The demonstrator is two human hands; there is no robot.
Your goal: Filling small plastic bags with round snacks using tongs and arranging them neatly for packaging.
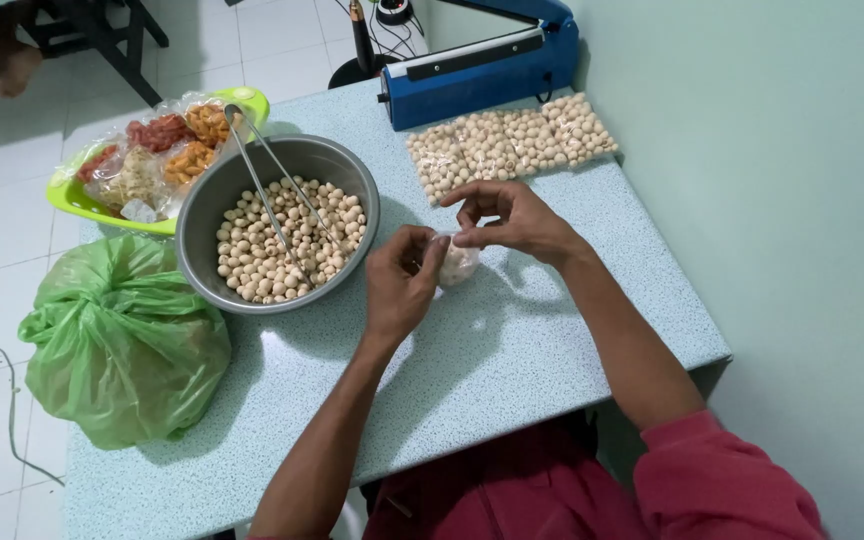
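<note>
Small clear plastic packet (457,262): held above the table's middle between the left hand (399,285) and right hand (510,218), fingertips pinching its top; partly filled with pale round balls.

Four clear packets of pale balls (512,143): flat, squarish, laid side by side and touching in a row at the far edge, just in front of the blue sealing machine.

Clear snack bags (152,155): heaped in the lime-green tray at far left; contents red, orange and beige.

Green plastic bag (122,335): large, translucent, bulging, knotted, at the table's near-left edge beside the metal bowl.
</note>
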